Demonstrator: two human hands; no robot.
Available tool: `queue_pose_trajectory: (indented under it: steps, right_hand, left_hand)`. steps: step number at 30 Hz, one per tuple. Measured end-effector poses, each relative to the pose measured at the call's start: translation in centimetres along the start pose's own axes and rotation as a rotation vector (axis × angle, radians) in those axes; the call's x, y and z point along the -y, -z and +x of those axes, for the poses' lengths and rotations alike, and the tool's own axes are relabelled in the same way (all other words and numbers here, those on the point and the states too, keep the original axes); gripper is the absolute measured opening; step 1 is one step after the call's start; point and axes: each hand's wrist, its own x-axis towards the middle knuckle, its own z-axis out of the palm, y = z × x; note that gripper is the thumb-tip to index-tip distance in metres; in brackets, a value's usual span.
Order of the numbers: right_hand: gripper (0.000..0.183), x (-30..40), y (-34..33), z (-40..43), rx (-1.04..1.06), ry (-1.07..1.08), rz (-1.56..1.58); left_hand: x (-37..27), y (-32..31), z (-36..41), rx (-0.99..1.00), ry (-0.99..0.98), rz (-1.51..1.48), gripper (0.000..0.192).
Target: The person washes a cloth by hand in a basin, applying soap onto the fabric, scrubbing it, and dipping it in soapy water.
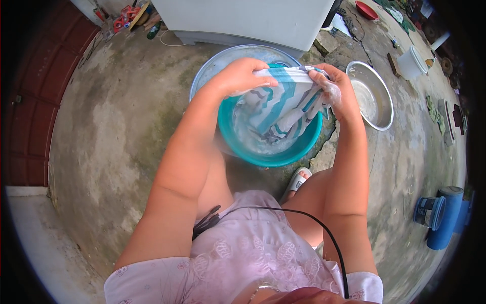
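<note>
My left hand (pixel 250 78) and my right hand (pixel 329 81) grip a wet white cloth (pixel 286 95) with teal and grey zigzag stripes by its upper edge. The edge is stretched between them, and the rest hangs down into a teal plastic basin (pixel 265 161). Foam clings to the fingers and wrist of my right hand. Cloudy, sudsy water (pixel 246 133) fills the bottom of the basin, where the cloth's lower folds lie. Parts of my left fingers are hidden behind the fabric.
Behind the basin is a large round pale-blue tub (pixel 216 64), with a white appliance (pixel 243 19) beyond. A metal basin (pixel 370 95) sits to the right, near a white bucket (pixel 412 62). Farther right are a dark-blue bucket (pixel 429 212) and a blue cylinder (pixel 446 224). The concrete floor (pixel 110 125) is cracked.
</note>
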Motion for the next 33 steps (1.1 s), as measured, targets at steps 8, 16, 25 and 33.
queue_pose_trajectory:
  steps: [8,16,25,33]
  right_hand:
    - [0.026,-1.7,-0.3,0.7,-0.096,0.099,0.121]
    - [0.012,-1.2,-4.0,0.6,-0.424,0.438,-0.196]
    - [0.011,-1.8,-8.8,1.8,-0.582,0.373,-0.566]
    - [0.012,-2.9,-12.0,-1.3,-0.377,0.544,-0.516]
  left_hand:
    - [-0.1,-0.6,-0.1,-0.046,-0.075,-0.116,0.028]
    - [-1.2,-4.0,0.9,-0.271,-0.133,-1.002,0.033]
    - [-0.1,-10.2,2.8,-0.270,0.282,-1.480,0.019]
    - [4.6,-9.0,4.0,-0.060,0.348,-1.645,0.019]
